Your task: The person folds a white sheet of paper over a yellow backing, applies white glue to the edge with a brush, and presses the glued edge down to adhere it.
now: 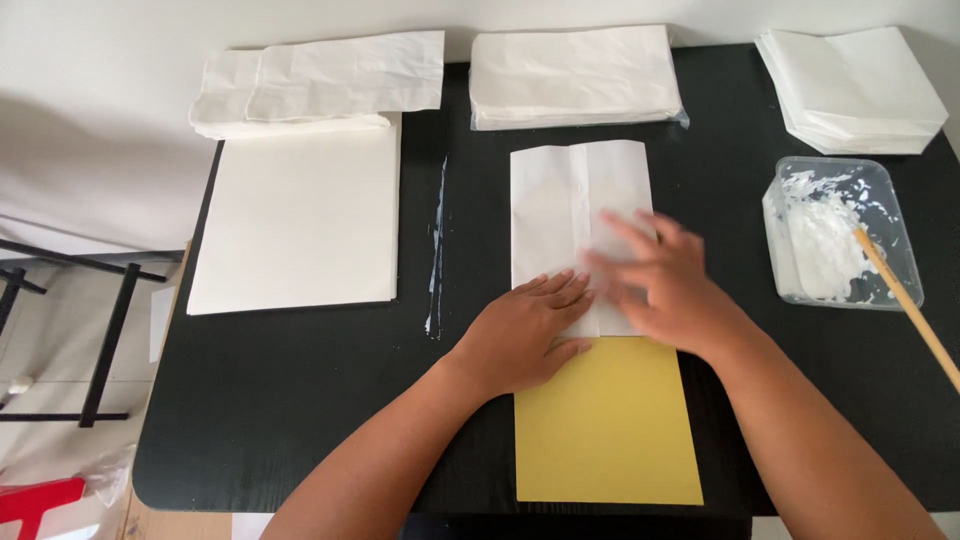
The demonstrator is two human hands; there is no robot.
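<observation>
A folded white paper sheet point(560, 210) with a centre seam lies on the black table point(300, 400). Its lower edge overlaps a yellow card point(605, 430) that lies near the table's front edge. My left hand point(525, 335) rests flat on the paper's lower left part, fingers together and pointing right. My right hand point(665, 280) lies flat on the paper's lower right part, fingers spread; it is blurred by motion. Neither hand grips anything.
A clear plastic tub point(880, 190) of white paste with a wooden stick point(910, 305) stands at the right. Stacks of white paper sit at back left point(320, 80), back centre point(575, 75) and back right point(850, 90). A large white sheet point(295, 225) lies left. A paste streak point(437, 250) marks the table.
</observation>
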